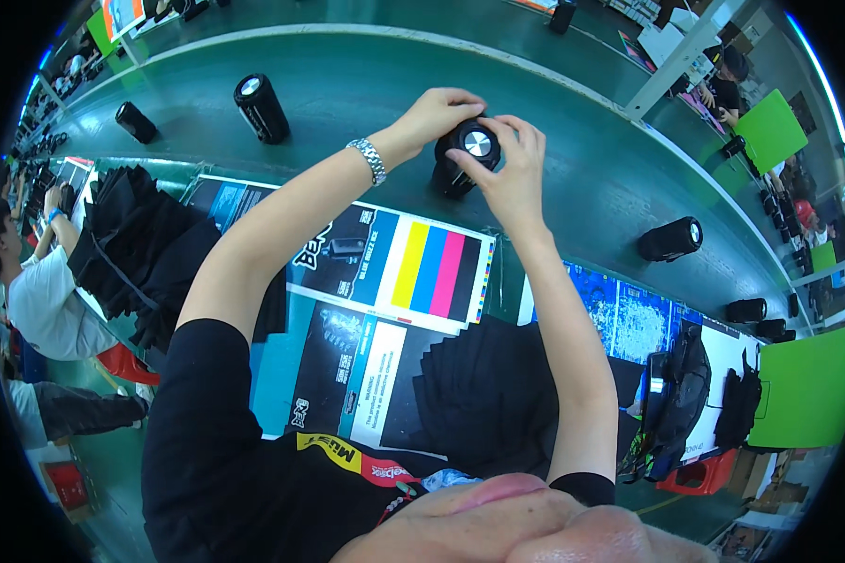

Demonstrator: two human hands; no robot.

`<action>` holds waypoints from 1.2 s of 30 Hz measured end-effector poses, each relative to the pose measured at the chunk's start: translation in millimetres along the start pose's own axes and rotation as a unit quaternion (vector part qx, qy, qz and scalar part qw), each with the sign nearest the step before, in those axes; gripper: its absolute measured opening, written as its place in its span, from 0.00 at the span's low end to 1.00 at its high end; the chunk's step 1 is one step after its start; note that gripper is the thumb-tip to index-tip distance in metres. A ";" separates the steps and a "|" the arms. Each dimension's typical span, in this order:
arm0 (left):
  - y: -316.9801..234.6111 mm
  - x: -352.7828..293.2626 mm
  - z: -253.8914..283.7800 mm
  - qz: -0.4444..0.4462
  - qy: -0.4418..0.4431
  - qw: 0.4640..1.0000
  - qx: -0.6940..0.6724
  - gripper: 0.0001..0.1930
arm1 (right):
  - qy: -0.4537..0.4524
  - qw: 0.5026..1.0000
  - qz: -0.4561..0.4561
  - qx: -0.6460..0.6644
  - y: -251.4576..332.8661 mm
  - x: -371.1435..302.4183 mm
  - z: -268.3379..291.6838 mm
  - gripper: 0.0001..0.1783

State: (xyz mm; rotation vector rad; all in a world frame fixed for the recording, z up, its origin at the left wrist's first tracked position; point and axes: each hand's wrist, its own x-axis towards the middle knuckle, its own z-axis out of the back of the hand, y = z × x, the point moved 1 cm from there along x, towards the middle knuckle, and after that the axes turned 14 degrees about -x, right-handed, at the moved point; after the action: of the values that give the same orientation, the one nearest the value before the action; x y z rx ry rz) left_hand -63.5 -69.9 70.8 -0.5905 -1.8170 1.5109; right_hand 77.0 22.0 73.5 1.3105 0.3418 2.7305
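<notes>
A black cylindrical speaker point(455, 176) stands roughly upright on the green belt ahead of me, its end with a silver disc facing up. My left hand point(441, 119) grips the top rim from the left and far side, its fingertips partly hidden. On the right, my right hand point(514, 171) closes round the same end, thumb on the near side and fingers on the far side. Close to my body, a stack of black cloth pieces point(488, 394) lies over printed sheets point(347, 272) between my forearms.
On the belt point(347, 94) stand other black speakers, one to the left point(262, 109), one further left point(136, 123) and one to the right point(670, 239). A black cloth heap point(136, 253) lies left. Green panels point(806, 394) rise right. A co-worker point(52, 291) is at left.
</notes>
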 end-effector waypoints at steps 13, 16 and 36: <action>-15.0 29.4 21.5 0.198 0.133 0.958 0.161 0.15 | 0.158 0.909 -0.301 0.241 -34.1 -10.7 -26.8 0.60; -27.4 49.3 8.4 0.025 0.167 0.949 0.265 0.17 | 0.168 0.891 -0.307 0.287 -48.4 -15.2 -39.9 0.55; -27.4 7.8 -12.6 -0.103 -0.059 0.990 -0.078 0.21 | 0.210 0.737 -0.292 0.572 -107.2 -43.5 2.5 0.49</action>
State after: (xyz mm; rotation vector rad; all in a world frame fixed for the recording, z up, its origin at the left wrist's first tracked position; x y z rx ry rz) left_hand -56.9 -62.0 100.3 -0.3782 -2.0330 1.2987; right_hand 104.9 118.6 16.3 0.3788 2.2552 2.0760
